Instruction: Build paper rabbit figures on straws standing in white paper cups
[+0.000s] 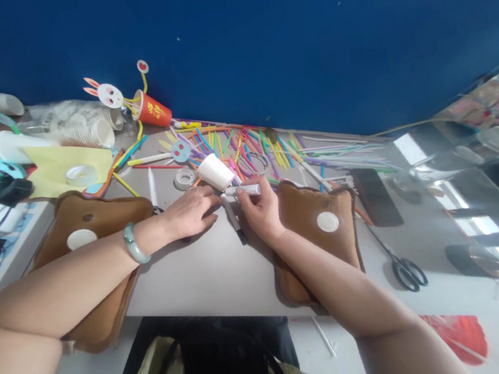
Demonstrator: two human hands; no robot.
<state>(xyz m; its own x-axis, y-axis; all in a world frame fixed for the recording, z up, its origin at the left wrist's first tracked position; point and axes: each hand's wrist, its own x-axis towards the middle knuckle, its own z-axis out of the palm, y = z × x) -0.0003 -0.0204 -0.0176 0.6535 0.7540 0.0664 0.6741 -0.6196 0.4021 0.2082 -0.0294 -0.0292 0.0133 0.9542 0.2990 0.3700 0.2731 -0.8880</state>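
Table [183, 281], white cup [214, 172] ahead, between hands [261, 213]

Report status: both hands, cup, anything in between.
Right hand gripping white marker. Left hand open, beside white cup. Cup tilted. Slim grey item between hands.

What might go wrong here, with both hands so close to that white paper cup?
The white paper cup could tip or slide if the right hand, gripping a white cylindrical marker, bumps it. The slim grey-and-black pen-like object lying between that hand and the left hand might get knocked and roll away.
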